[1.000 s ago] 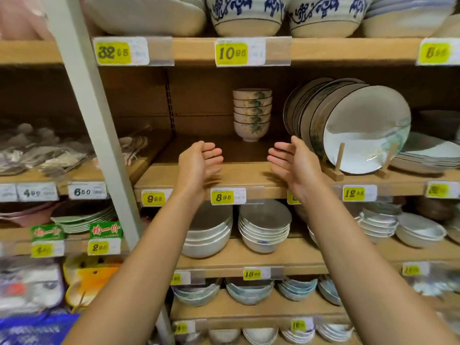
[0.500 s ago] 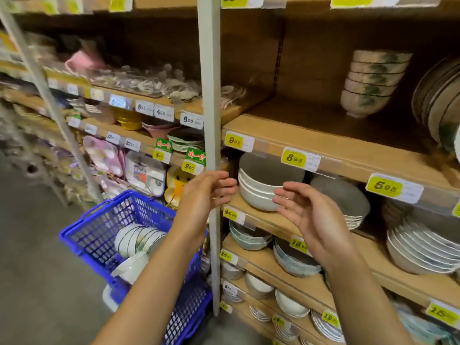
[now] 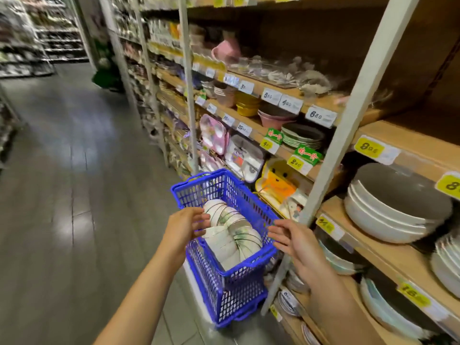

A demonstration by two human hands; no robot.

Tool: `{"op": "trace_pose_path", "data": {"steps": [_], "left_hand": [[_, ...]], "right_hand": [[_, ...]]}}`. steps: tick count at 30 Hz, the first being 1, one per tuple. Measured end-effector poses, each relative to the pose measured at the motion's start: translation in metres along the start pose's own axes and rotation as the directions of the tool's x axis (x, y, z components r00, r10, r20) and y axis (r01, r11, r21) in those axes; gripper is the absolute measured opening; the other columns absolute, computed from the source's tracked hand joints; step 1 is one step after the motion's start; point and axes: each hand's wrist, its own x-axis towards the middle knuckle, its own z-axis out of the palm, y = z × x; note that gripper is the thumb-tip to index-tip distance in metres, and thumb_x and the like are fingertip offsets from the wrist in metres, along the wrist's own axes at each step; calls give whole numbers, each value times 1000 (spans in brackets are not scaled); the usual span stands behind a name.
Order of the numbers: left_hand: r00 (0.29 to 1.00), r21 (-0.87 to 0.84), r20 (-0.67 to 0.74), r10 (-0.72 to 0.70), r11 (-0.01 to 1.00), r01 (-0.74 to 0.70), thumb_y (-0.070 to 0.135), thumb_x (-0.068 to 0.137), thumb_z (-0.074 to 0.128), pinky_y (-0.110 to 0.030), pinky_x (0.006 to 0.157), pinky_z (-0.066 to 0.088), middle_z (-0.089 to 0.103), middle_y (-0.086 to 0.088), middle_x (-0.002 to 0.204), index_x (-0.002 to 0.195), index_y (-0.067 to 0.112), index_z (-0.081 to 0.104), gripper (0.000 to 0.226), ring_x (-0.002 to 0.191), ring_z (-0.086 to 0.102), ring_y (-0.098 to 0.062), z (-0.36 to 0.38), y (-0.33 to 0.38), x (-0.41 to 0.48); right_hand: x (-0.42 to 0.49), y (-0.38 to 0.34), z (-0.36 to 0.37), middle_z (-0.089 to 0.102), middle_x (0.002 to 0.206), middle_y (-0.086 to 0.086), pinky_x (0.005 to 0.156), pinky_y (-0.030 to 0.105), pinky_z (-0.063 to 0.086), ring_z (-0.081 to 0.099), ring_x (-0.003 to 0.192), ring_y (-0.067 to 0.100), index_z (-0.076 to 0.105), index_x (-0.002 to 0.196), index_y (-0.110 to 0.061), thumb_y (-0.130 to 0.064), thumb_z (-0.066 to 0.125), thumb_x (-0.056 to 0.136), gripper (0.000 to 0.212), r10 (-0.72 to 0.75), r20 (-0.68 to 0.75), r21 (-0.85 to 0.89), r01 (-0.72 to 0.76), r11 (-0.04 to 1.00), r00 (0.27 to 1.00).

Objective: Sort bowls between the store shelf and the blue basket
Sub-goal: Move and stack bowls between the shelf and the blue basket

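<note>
A blue plastic basket [image 3: 239,287] stands on the floor beside the shelving. Several white bowls with green and dark rim stripes [image 3: 232,232] lie on their sides inside it, stacked in rows. My left hand [image 3: 185,226] hovers over the basket's left rim, fingers relaxed, its fingertips close to the nearest bowl. My right hand [image 3: 291,241] is at the basket's right rim, fingers spread and holding nothing. The wooden store shelf [image 3: 388,247] runs along the right with grey and white bowls [image 3: 390,207] stacked on it.
A white metal upright [image 3: 348,115] rises just right of the basket. Shelves behind hold yellow and pink bowls [image 3: 246,105], divided trays [image 3: 245,158] and price tags. The grey tiled aisle floor [image 3: 74,195] stretches away on the left.
My view has swung left and down from the shelf to the basket. Both hands dropped from shelf height to either side of the basket's rim, still holding nothing.
</note>
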Motion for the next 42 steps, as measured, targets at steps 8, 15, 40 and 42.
{"op": "trace_pose_path", "data": {"steps": [8, 15, 40, 42], "left_hand": [[993, 134, -12, -115, 984, 115, 9, 95, 44, -27, 59, 44, 68, -7, 78, 92, 8, 61, 17, 63, 60, -19, -77, 2, 100], [990, 271, 58, -130, 956, 109, 10, 95, 45, -25, 57, 48, 67, -6, 78, 89, 10, 61, 17, 59, 62, -14, -110, 16, 173], [779, 903, 321, -538, 421, -82, 19, 94, 52, -32, 67, 42, 62, -16, 80, 77, 8, 63, 23, 74, 56, -24, -4, -87, 433], [708, 938, 335, -622, 294, -185, 23, 94, 54, -30, 70, 41, 66, -19, 94, 96, 2, 67, 25, 87, 62, -27, -3, -114, 436]], "right_hand": [[72, 36, 103, 70, 88, 10, 63, 28, 46, 64, 72, 18, 65, 91, -9, -13, 53, 93, 14, 104, -100, -120, -116, 986, 990], [125, 65, 156, 61, 86, 19, 57, 26, 37, 52, 70, 19, 58, 110, 14, -11, 51, 92, 32, 154, -204, -182, -192, 964, 967], [306, 161, 188, 66, 118, 19, 82, 32, 51, 63, 107, 33, 65, 114, -1, -22, 50, 95, 32, 298, -357, -772, -459, 440, 885], [307, 170, 189, 63, 123, 18, 88, 34, 50, 61, 112, 32, 63, 119, -2, -19, 50, 93, 33, 336, -381, -775, -496, 392, 861]]}}
